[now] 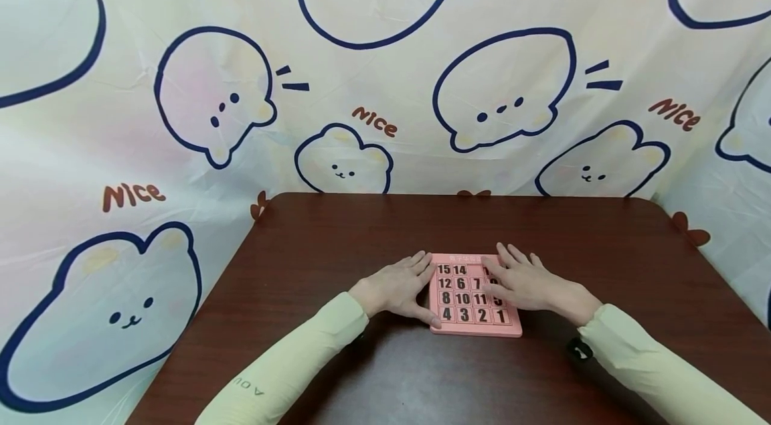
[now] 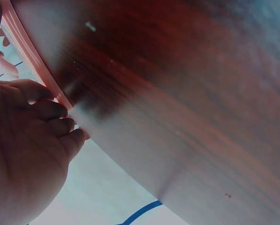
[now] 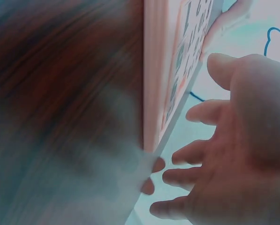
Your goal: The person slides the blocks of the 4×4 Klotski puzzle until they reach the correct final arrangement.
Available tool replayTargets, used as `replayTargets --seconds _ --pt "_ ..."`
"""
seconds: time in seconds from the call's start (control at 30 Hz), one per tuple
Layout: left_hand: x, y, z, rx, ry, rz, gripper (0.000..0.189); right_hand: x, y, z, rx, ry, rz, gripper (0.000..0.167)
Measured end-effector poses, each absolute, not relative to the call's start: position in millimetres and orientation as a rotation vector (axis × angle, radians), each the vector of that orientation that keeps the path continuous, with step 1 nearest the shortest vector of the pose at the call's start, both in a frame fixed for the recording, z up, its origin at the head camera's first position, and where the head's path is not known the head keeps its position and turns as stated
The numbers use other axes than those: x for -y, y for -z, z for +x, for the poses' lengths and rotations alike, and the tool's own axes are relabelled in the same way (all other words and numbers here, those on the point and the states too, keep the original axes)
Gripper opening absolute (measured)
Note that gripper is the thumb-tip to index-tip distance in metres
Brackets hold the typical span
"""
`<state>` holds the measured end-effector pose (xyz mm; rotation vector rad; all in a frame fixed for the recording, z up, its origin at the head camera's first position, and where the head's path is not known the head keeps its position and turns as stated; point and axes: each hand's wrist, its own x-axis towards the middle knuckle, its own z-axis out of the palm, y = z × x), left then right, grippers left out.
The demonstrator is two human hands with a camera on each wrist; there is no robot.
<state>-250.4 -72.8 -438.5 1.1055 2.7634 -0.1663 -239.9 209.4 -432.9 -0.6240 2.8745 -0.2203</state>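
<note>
A pink sliding number puzzle (image 1: 478,329) lies flat on the dark wooden table, with black numbers on its square tiles. A gap shows in its top row, right of tile 14. My left hand (image 1: 397,286) rests along the puzzle's left side, fingers extended and thumb at the near left corner. In the left wrist view, the fingers of that hand (image 2: 32,145) touch the pink edge. Over the puzzle's right side my right hand (image 1: 533,283) is spread, hiding several tiles. The right wrist view shows its fingers (image 3: 203,110) apart, gripping nothing.
The brown table (image 1: 337,237) has rounded far corners. Behind it and at the sides hangs a pale cloth (image 1: 409,83) with cartoon bears and the word "Nice". A small black item (image 1: 580,349) sits at the right wrist.
</note>
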Motion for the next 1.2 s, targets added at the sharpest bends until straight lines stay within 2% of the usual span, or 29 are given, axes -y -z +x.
replayTargets --seconds 0.27,0.77,1.2 --pt "73.4 437.6 -251.3 -2.756 0.158 1.075 0.120 -217.9 438.6 -236.5 -2.882 0.209 -0.574 0.077" --pt "72.9 437.7 -250.7 -2.765 0.165 1.098 0.118 -202.1 438.9 -237.5 -2.881 0.235 -0.680 0.069" --pt "72.4 437.9 -249.8 -2.761 0.167 1.087 0.118 -197.8 433.8 -234.1 -2.866 0.261 -0.668 0.067"
